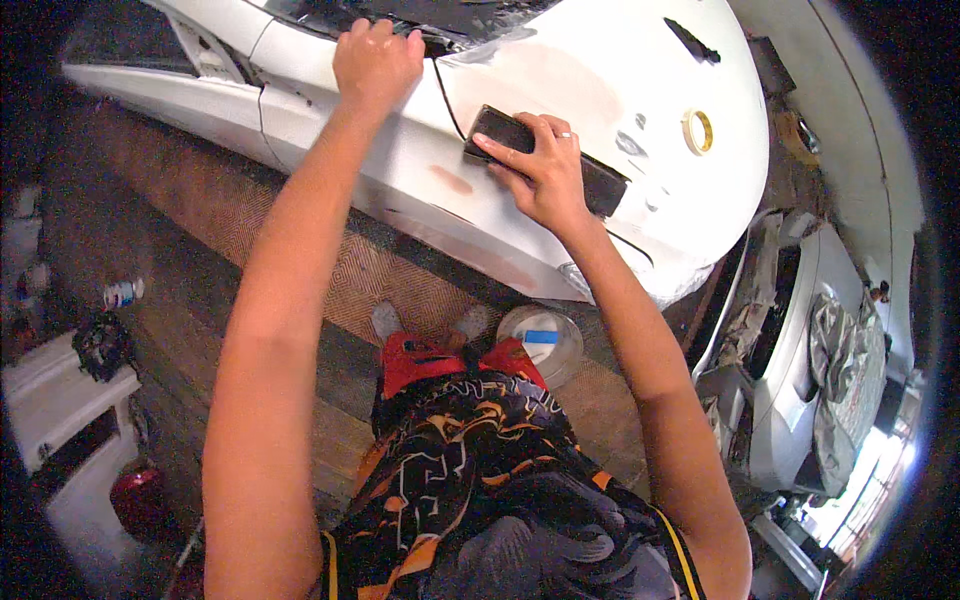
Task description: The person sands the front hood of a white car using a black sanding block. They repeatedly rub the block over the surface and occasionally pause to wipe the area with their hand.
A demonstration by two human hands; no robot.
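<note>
In this workshop, a white car (690,110) is standing beside patterned brown flooring (375,285). On its panel a long black block (604,184) is resting, and the right hand (548,170) is grasping it across the width. The left hand (380,65) is curling near the dark opening; I cannot tell if it is gripping anything. The block is seeming light and stiff; its long sides are probably offering the best hold.
</note>
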